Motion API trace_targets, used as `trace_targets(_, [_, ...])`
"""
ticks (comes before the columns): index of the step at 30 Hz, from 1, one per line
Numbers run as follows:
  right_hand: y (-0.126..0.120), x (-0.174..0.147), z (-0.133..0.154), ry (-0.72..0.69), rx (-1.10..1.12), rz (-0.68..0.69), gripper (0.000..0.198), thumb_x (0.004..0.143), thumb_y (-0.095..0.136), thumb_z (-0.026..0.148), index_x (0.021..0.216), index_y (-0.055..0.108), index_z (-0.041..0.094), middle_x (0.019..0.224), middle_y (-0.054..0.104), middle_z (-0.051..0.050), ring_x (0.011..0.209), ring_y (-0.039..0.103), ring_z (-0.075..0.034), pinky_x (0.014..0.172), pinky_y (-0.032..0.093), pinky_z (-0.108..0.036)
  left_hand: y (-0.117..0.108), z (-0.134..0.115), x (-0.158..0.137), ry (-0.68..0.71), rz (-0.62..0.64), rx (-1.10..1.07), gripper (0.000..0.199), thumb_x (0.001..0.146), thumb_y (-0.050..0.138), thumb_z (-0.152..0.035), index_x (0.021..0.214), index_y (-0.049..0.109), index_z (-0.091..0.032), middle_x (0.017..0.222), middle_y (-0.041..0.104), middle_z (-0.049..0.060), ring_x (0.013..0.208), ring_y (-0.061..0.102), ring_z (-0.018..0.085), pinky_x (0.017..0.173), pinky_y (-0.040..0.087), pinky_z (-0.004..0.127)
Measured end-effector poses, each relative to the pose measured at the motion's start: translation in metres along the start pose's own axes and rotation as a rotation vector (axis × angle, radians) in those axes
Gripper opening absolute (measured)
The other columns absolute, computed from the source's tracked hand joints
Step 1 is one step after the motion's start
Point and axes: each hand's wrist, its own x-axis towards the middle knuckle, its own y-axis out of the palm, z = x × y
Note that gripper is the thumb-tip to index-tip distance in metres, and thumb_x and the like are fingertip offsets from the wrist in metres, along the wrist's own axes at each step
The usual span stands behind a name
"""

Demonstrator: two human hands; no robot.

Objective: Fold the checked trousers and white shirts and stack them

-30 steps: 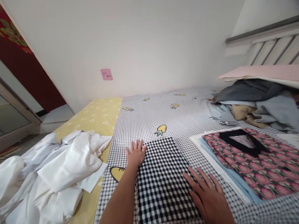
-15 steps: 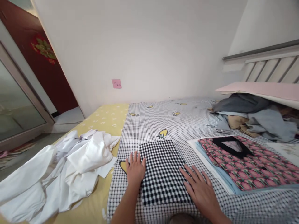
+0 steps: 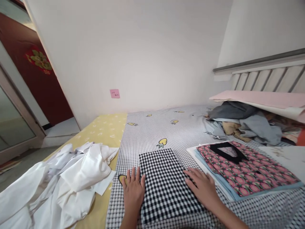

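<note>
"Black-and-white checked cloth [image 3: 170, 184], folded into a flat rectangle, lies at six o'clock in your view, on a paler checked bedsheet [image 3: 143, 136] with yellow motifs."

"And your grip?"

"None. Your left hand [image 3: 133, 192] rests at the cloth's nine o'clock edge, your right hand [image 3: 202, 187] at its three o'clock edge, well apart, fingers extended."

"What lies further out from the cloth?"

"At nine o'clock, a crumpled white fabric pile [image 3: 76, 184]; at three, a folded pink floral garment [image 3: 252, 171] with a black neckline; toward two, grey and tan clothes [image 3: 259, 127] beneath a pale pink sheet [image 3: 259, 98]."
</note>
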Motion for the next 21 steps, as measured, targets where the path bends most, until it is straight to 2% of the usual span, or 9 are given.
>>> trace_targets(2, [-0.017, 0.02, 0.026, -0.023, 0.004, -0.049, 0.048, 0.101, 0.029, 0.05, 0.137, 0.061, 0.042, 0.151, 0.054, 0.001, 0.143, 0.043, -0.033, 0.115, 0.023, -0.07, 0.004, 0.001, 0.0, 0.005, -0.016, -0.012, 0.058, 0.101, 0.026, -0.051, 0.152, 0.039, -0.027, 0.162, 0.036, 0.006, 0.152, 0.03, 0.034, 0.122, 0.025, 0.06])
trace_targets(4, [-0.022, 0.041, 0.058, -0.076, 0.034, -0.019, 0.051, 0.102, 0.025, 0.051, 0.143, 0.054, 0.043, 0.155, 0.049, 0.003, 0.147, 0.036, -0.031, 0.118, 0.015, -0.069, 0.005, 0.002, 0.001, 0.002, -0.015, -0.012, 0.058, 0.1, 0.026, -0.052, 0.152, 0.039, -0.027, 0.162, 0.035, 0.005, 0.152, 0.029, 0.034, 0.122, 0.025, 0.061])
trace_targets(6, [-0.013, 0.062, 0.088, -0.121, 0.067, 0.074, 0.053, 0.102, 0.023, 0.056, 0.15, 0.043, 0.046, 0.16, 0.042, 0.005, 0.151, 0.028, -0.031, 0.12, 0.009, -0.068, 0.006, 0.002, 0.001, 0.0, -0.012, 0.001, 0.058, 0.1, 0.026, -0.052, 0.152, 0.039, -0.028, 0.162, 0.035, 0.004, 0.152, 0.029, 0.034, 0.122, 0.025, 0.061])
trace_targets(9, [0.019, 0.089, 0.116, -0.131, 0.09, 0.249, 0.059, 0.101, 0.02, 0.064, 0.155, 0.033, 0.046, 0.167, 0.027, 0.005, 0.155, 0.013, -0.034, 0.119, 0.002, -0.072, 0.006, 0.001, 0.002, 0.0, -0.013, 0.029, 0.058, 0.101, 0.024, -0.052, 0.152, 0.038, -0.028, 0.162, 0.035, 0.004, 0.152, 0.03, 0.033, 0.122, 0.026, 0.06])
trace_targets(12, [0.047, 0.108, 0.123, -0.076, 0.081, 0.311, 0.063, 0.099, 0.015, 0.068, 0.157, 0.026, 0.047, 0.171, 0.012, 0.005, 0.156, -0.001, -0.037, 0.115, -0.002, -0.077, 0.005, -0.001, 0.003, 0.001, -0.003, 0.038, 0.059, 0.101, 0.022, -0.052, 0.152, 0.038, -0.028, 0.162, 0.037, 0.004, 0.152, 0.03, 0.033, 0.122, 0.027, 0.06])
trace_targets(14, [0.055, 0.119, 0.122, -0.041, 0.078, 0.318, 0.065, 0.098, 0.014, 0.07, 0.158, 0.024, 0.048, 0.171, 0.01, 0.005, 0.155, -0.004, -0.039, 0.114, -0.003, -0.078, 0.003, -0.003, 0.002, -0.004, 0.008, 0.035, 0.059, 0.101, 0.023, -0.052, 0.152, 0.038, -0.029, 0.162, 0.037, 0.003, 0.152, 0.029, 0.033, 0.122, 0.027, 0.06])
trace_targets(21, [0.053, 0.143, 0.118, 0.009, 0.1, 0.379, 0.068, 0.096, 0.012, 0.073, 0.156, 0.029, 0.048, 0.171, 0.011, 0.004, 0.155, 0.0, -0.04, 0.113, 0.0, -0.079, -0.004, -0.007, 0.003, -0.021, 0.047, 0.052, 0.058, 0.101, 0.023, -0.05, 0.153, 0.038, -0.029, 0.162, 0.036, 0.004, 0.152, 0.028, 0.033, 0.123, 0.024, 0.061])
